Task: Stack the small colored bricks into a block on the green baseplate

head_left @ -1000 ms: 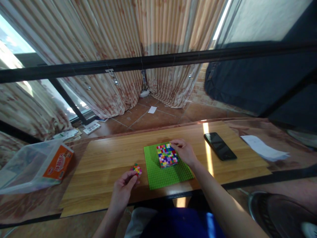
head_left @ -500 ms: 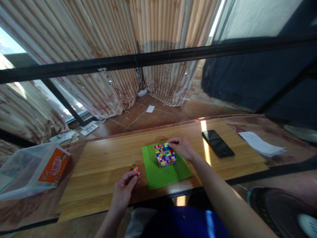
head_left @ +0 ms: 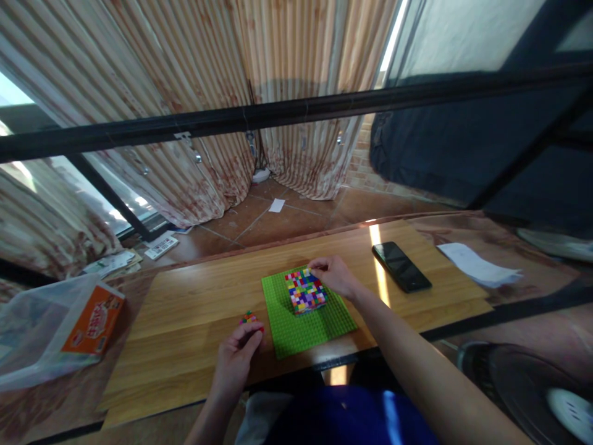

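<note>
A multicoloured block of small toy bricks [head_left: 306,292] stands on the green baseplate [head_left: 296,337], toward its back. My right hand [head_left: 336,275] is closed at the block's back right corner, its fingertips touching the top there. Whether a loose brick is between those fingers cannot be made out. My left hand [head_left: 238,352] pinches a small red brick [head_left: 262,330] between thumb and forefinger. Just beyond it lies a little pile of loose bricks [head_left: 249,316], partly hidden by the fingers, left of the baseplate.
A black phone [head_left: 402,267] lies on the wooden tabletop [head_left: 185,334] to the right, with white paper [head_left: 477,264] beyond it. At the far left stands a clear plastic box [head_left: 50,315] with an orange label. A dark rail [head_left: 278,108] crosses in front of the curtains.
My left hand has moved slightly right, off the loose pile toward the baseplate, with a red brick showing at its fingertips. My right hand stays at the block's corner. The view has shifted slightly.
</note>
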`<state>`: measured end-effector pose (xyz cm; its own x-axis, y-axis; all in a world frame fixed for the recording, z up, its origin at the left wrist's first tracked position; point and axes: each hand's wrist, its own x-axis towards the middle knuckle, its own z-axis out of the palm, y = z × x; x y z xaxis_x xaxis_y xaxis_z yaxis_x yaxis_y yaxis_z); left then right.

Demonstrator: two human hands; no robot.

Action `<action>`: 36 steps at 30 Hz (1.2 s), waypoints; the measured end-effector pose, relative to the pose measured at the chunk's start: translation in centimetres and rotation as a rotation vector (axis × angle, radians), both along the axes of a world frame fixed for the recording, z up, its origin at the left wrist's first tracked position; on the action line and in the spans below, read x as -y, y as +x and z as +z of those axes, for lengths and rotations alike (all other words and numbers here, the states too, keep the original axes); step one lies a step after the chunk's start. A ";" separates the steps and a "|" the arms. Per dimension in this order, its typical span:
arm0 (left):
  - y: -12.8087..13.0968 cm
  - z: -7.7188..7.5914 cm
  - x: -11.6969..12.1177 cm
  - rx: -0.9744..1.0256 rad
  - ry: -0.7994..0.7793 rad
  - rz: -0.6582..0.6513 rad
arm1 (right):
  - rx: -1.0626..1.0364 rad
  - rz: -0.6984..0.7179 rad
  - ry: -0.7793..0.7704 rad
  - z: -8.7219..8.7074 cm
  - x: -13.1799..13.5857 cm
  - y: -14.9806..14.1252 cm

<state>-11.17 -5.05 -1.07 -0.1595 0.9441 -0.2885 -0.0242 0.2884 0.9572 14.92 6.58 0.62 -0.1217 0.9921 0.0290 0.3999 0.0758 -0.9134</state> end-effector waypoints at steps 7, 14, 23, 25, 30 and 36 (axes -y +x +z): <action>1.2 1.9 0.1 0.005 0.057 -0.081 | 0.063 -0.077 0.098 0.2 1.2 0.0; 2.5 3.1 0.4 0.069 0.054 -0.051 | -0.002 -0.162 0.332 1.1 8.1 -3.9; 3.1 4.1 0.9 0.112 0.067 -0.182 | -0.161 0.079 0.242 1.3 12.3 -7.7; 3.1 4.2 1.1 0.125 0.061 -0.202 | -0.212 0.114 0.212 1.4 12.5 -7.8; 3.2 3.9 1.5 0.174 0.029 -0.187 | -0.379 0.085 0.114 0.9 13.0 -8.1; 3.3 3.2 1.8 0.280 0.021 -0.145 | -0.436 0.067 0.073 0.7 13.1 -8.1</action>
